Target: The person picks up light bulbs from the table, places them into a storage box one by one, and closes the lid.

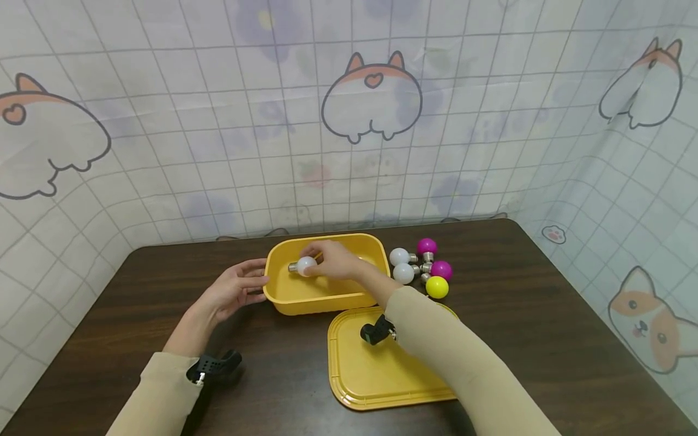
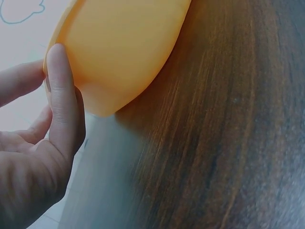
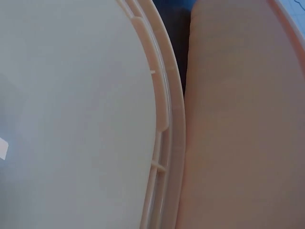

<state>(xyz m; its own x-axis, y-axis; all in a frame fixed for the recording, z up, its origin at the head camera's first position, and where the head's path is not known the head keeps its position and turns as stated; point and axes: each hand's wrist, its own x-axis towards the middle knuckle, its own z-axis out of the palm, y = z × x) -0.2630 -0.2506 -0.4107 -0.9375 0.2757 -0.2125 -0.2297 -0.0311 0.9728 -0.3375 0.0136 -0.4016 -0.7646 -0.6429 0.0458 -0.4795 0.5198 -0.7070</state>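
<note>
In the head view my right hand (image 1: 334, 260) reaches into a yellow plastic box (image 1: 283, 306). Its thumb and fingers pinch the round white end of a light bulb (image 1: 306, 265), whose metal screw base points left. My left hand (image 1: 235, 287) is at the box's left end, fingers extended against the outside of the wall. In the left wrist view those fingers (image 2: 60, 90) touch the box near its rim. The right wrist view shows the box's side wall (image 3: 243, 119) beside the lid's ridged edge (image 3: 174, 109), with the hand itself out of sight.
Right of the box lie two white bulbs (image 1: 403, 273), two magenta bulbs (image 1: 441, 270) and a yellow bulb (image 1: 437, 287). A yellow lid (image 1: 376, 375) lies in front of the box, under my right forearm. The dark wooden table (image 1: 283, 375) meets a patterned wall covering (image 1: 245, 181) behind.
</note>
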